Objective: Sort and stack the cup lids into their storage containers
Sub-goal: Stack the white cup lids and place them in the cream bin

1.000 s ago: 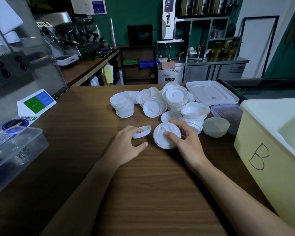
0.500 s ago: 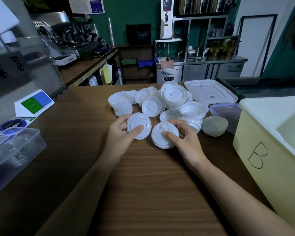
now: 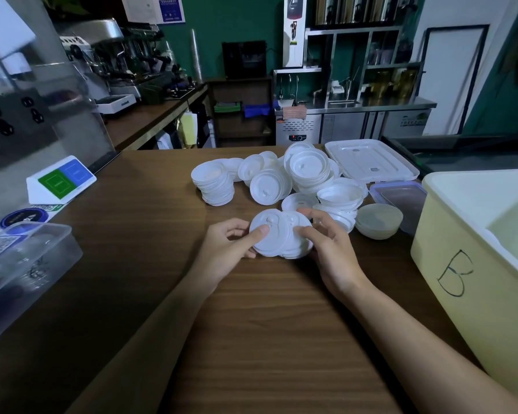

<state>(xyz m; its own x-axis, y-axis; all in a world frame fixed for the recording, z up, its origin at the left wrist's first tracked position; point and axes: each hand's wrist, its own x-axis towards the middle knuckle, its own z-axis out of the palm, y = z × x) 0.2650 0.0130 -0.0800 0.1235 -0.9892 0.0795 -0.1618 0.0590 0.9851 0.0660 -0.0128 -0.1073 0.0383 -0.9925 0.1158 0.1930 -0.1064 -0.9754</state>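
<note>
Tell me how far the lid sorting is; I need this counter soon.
Done: one tidy stack stands beside the heap. In hand: the left hand holds a lid against the small stack the right hand grips. Left: most lids lie heaped; none show in the bin marked B.

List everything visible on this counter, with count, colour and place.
small stack: one, white, front centre
single lid: one, white, overlapping the small stack's left side
loose lids: many, white, heaped behind
bin marked B: one, pale yellow, right edge
tray lid: one, white, far right
clear tub: one, transparent, left edge
counter: one, brown wood, underneath
left hand: one, grips single lid
right hand: one, grips small stack
</note>
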